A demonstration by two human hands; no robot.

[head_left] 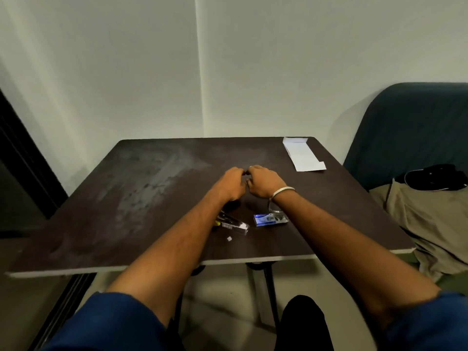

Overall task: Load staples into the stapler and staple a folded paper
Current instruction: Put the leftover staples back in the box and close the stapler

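Observation:
My left hand and my right hand meet over the middle of the dark table, fingers curled, fingertips pinched against each other. Anything between them is too small or too hidden to make out. The black stapler lies on the table closer to me, partly under my left forearm, its white-tipped end pointing right. A blue staple box lies just right of it, below my right wrist. The folded white paper rests at the table's far right corner.
A tiny white scrap lies in front of the stapler. Right of the table stands a dark green seat with a tan cloth and a black item on it. White walls sit behind the table.

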